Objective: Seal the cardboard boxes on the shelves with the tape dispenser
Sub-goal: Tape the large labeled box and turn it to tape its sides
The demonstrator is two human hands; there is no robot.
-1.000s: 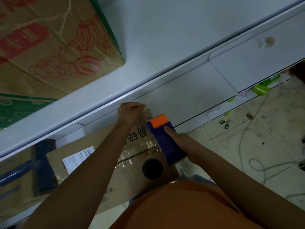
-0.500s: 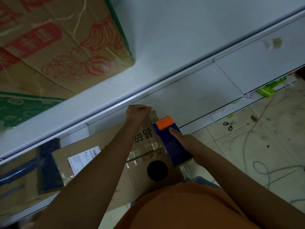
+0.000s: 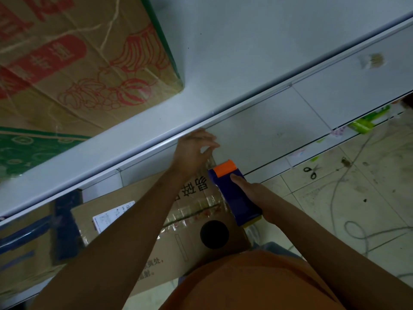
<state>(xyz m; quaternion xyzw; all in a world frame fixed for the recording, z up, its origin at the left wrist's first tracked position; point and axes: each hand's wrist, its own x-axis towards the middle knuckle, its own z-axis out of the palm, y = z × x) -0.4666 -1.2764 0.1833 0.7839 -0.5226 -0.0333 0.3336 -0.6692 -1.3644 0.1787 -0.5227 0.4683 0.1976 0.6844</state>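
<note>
A brown cardboard box [image 3: 190, 238] with a round black hole and clear tape along its seam sits on the lower shelf below me. My right hand [image 3: 250, 191] grips a blue tape dispenser [image 3: 234, 193] with an orange tip, held over the box's right end. My left hand [image 3: 194, 148] is at the box's far edge, thumb and fingers pinching the clear tape end [image 3: 210, 158] beside the dispenser's tip. My left forearm hides part of the box top.
A white upper shelf [image 3: 245, 63] carries a large printed fruit carton [image 3: 78, 59] at the left. Another box with blue print [image 3: 33, 238] sits left of mine. Scissors [image 3: 311, 172] and loose cords lie on the tiled floor at the right.
My left hand has loosened from a fist into a spread pinch at the box's far edge. The dispenser and my right hand stay in much the same place.
</note>
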